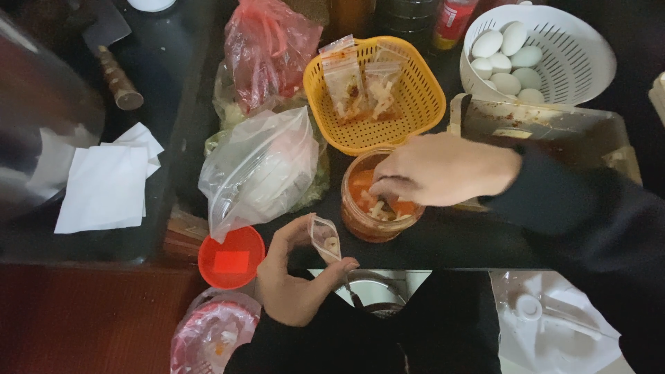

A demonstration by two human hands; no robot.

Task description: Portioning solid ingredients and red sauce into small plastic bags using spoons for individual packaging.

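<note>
Left hand point(294, 280) pinches small bag point(325, 239); right hand point(443, 170) dips into jar point(370, 221).

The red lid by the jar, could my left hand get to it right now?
Probably not freely: the left hand sits right beside the red lid with nothing between, but its fingers hold a small plastic bag.

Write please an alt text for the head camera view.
The right hand reaches into an open jar of orange sauce, while the left hand holds a small clear bag beside it. Behind stand a yellow basket and a white colander of eggs.
</note>
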